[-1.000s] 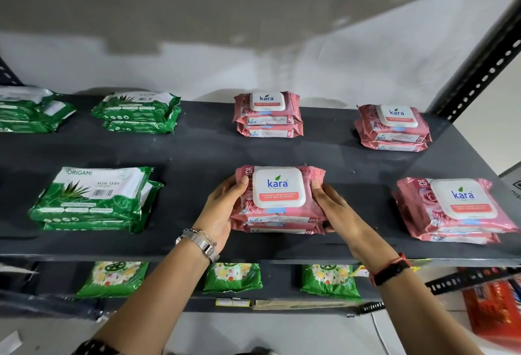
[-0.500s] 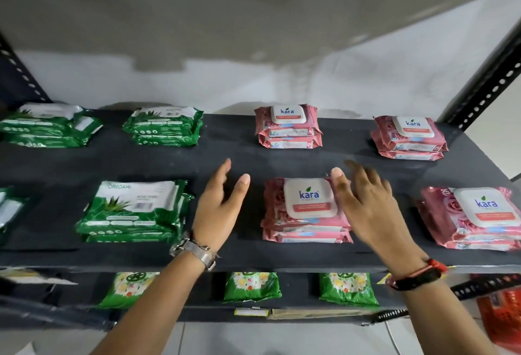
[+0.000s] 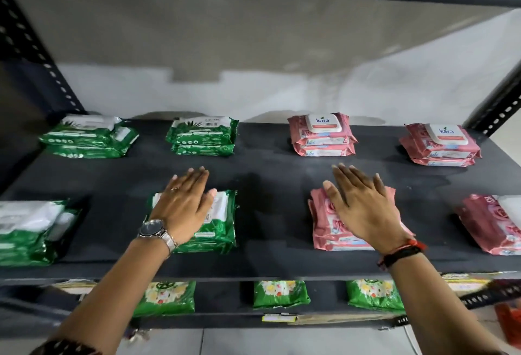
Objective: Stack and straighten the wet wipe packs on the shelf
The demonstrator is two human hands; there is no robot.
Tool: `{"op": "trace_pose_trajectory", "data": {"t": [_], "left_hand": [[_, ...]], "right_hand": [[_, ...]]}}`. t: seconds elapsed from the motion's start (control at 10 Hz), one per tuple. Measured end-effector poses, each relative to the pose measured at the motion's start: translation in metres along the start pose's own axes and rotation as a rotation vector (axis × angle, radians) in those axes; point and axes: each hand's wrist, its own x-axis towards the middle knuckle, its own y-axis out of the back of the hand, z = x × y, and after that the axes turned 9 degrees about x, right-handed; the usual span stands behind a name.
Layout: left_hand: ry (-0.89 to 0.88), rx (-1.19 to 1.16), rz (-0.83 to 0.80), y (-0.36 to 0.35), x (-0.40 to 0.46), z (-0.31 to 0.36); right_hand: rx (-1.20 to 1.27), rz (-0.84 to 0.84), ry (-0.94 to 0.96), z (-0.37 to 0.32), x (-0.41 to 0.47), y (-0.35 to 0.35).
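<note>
- Left hand (image 3: 181, 209) is hovering flat over the front green pack stack (image 3: 218, 225), grip wide, fingers spread, holding nothing; cannot tell if the palm is touching the pack.
- Right hand (image 3: 363, 208) is lying the same way over the front pink pack stack (image 3: 327, 222), grip wide and empty; fingertips are reaching past the stack's back edge.
- Both stacks are sitting in the front row of the dark shelf (image 3: 267, 168), well apart from each other, each mostly covered by its hand.
- Back row: two green stacks (image 3: 87, 136) (image 3: 203, 136) on the left, two pink Kara stacks (image 3: 322, 136) (image 3: 441, 144) on the right, all clear of the hands.
- More stacks are showing at the front edges: green one far left (image 3: 31, 230), pink one far right (image 3: 493, 225), partly cropped.
- Watch (image 3: 153, 229) is on the left wrist, dark and red bands (image 3: 401, 253) on the right.
</note>
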Motion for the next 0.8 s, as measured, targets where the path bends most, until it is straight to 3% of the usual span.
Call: {"op": "trace_pose_trajectory", "data": {"t": [0.6,0.8], "left_hand": [[-0.025,0.097,-0.032,-0.005,-0.004,0.001],[-0.080,0.078,0.194,0.013,-0.009,0.015]], "right_hand": [[-0.049,-0.031,-0.001,-0.004,0.000,-0.003],[0.024,0.181,0.067,-0.012,-0.009,0.013]]}}
